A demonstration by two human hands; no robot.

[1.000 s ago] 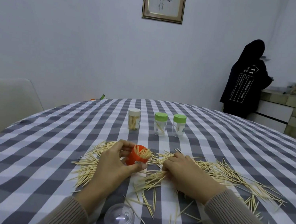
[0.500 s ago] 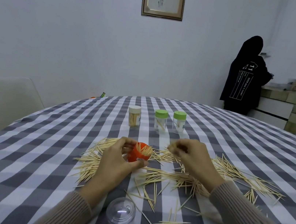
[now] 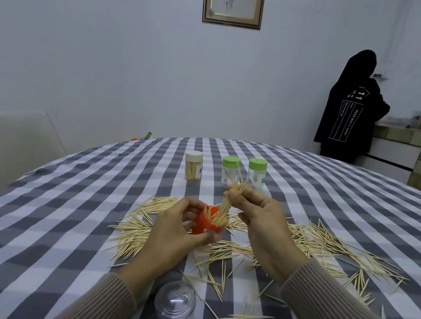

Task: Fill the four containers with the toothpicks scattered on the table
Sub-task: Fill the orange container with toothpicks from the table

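1. The orange cup [image 3: 209,224] is tilted and held up just above the bench [image 3: 63,219], near the middle of it. It has toothpicks inside.
2. The left hand [image 3: 173,233] holds the orange cup, with its fingers and thumb curled around it.
3. The right hand [image 3: 263,221] pinches a small bunch of toothpicks [image 3: 229,197]. The low ends of the bunch sit in the mouth of the cup.
4. Many loose toothpicks [image 3: 327,245] lie spread on the bench around both hands.
5. Farther back stand three more jars in a row. The white-lid jar [image 3: 193,165] looks quite full of toothpicks. The left green-lid jar [image 3: 230,171] and the right green-lid jar [image 3: 256,173] have only a few inside.
6. A clear round lid [image 3: 174,304] lies on the bench close to the person.
7. A person in black [image 3: 347,111] stands by the wall, far off.
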